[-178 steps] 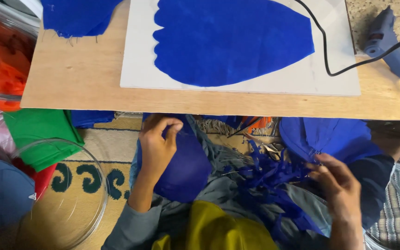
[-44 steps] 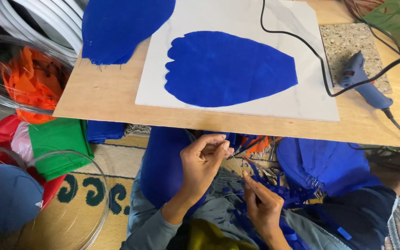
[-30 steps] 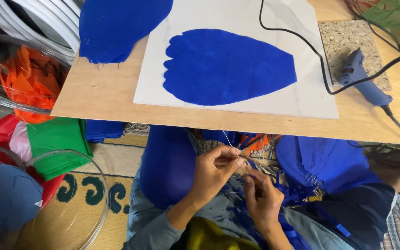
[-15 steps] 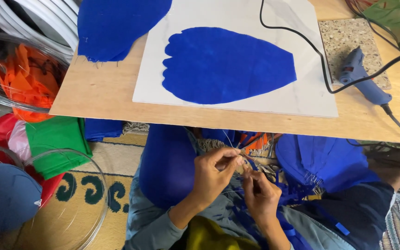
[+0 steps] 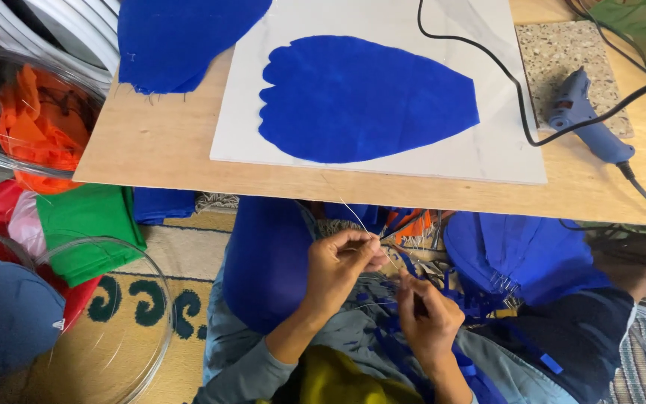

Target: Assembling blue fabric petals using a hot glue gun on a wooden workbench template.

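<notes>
Thin wire pinched between left hand and right hand; both closed

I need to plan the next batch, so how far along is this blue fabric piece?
Done: one blue petal shape lies cut out flat on the white board, and more blue cloth sits beside it. In hand: the left hand pinches a thin wire while the right hand works blue scraps in the lap. Left: the glue gun lies untouched.
</notes>
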